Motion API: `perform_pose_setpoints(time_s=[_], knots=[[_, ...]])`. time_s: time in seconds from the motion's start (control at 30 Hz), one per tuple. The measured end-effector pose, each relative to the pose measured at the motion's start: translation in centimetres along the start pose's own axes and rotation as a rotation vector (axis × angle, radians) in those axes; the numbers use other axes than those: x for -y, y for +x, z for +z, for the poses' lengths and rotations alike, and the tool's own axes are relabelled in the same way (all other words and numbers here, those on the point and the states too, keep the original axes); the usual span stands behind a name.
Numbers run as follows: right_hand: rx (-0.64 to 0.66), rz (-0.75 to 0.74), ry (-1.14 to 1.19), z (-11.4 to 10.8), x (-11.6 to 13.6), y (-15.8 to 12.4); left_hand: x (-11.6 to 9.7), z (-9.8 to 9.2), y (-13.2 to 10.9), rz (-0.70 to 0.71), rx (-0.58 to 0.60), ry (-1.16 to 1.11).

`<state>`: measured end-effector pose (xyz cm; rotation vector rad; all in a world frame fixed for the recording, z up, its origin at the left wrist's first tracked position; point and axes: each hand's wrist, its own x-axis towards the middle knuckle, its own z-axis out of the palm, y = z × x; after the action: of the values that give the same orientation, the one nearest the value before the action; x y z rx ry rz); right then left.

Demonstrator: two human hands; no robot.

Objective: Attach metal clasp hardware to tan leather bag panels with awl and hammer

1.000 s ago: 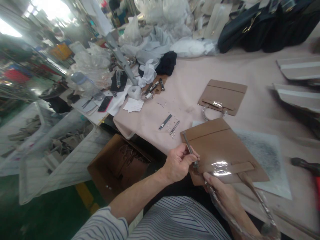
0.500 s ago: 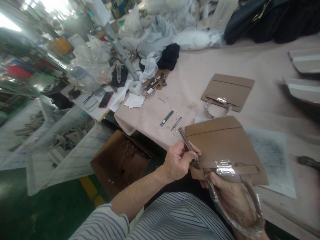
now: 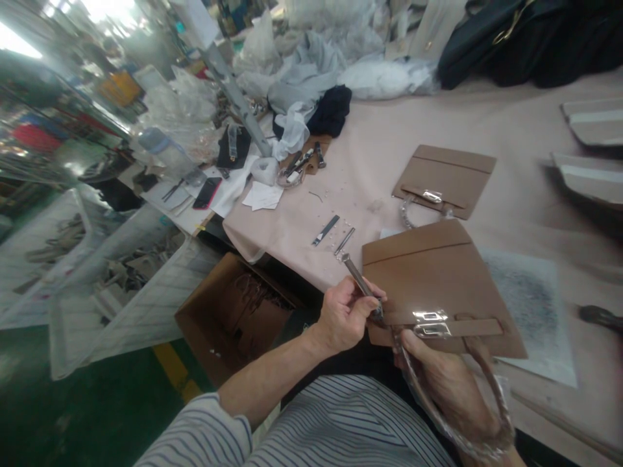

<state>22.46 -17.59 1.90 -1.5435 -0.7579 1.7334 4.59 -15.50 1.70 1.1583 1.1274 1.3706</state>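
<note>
A tan leather handbag [image 3: 428, 272] lies flat at the table's near edge, with a silver clasp [image 3: 431, 322] and strap across its front. My left hand [image 3: 345, 314] is closed around a thin metal tool [image 3: 357, 280], whose tip touches the bag's left end beside the strap. My right hand [image 3: 445, 376] grips the bag's lower edge by the plastic-wrapped handle [image 3: 487, 415]. A second tan bag [image 3: 445, 178] with a silver clasp lies farther back on the table.
Two small metal strips [image 3: 333, 235] and loose bits lie on the pink table cover [image 3: 389, 136]. Cloth, plastic bags and tools pile up at the back left; dark bags [image 3: 535, 32] at the back right. An open cardboard box [image 3: 228, 318] stands on the floor.
The bag has shifted slightly up and right as my hands adjusted it. My left hand keeps the tool at the strap end, now tilted lower. My right hand slid further under the bag.
</note>
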Motion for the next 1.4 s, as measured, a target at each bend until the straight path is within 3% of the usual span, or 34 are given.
perform_pose_setpoints(time_s=[0.13, 0.3, 0.43, 0.67, 0.87, 1.1, 1.4], knots=[[0.03, 0.021, -0.083, -0.2, 0.1, 0.0, 0.1, 0.0, -0.2, 0.008, 0.001, 0.036], [0.198, -0.183, 0.143, 0.4, 0.6, -0.2, -1.0, 0.1, 0.2, -0.036, 0.0, 0.011], [0.284, -0.267, 0.1, 0.3, 0.6, 0.1, -1.9, -0.1, 0.4, -0.055, 0.01, -0.004], [0.219, -0.189, 0.227, 0.9, 1.1, -0.4, -2.9, -0.2, 0.2, -0.05, -0.005, -0.07], [0.273, -0.197, 0.289, 1.5, 1.5, -0.4, -3.0, -0.3, 0.0, -0.044, -0.017, -0.086], [0.204, -0.152, 0.323, 1.8, 0.7, -0.6, -2.9, -0.3, -0.2, -0.036, -0.016, -0.095], [0.218, -0.159, 0.305, 1.6, 1.0, -0.7, -3.9, 0.3, -0.3, -0.027, -0.013, -0.124]])
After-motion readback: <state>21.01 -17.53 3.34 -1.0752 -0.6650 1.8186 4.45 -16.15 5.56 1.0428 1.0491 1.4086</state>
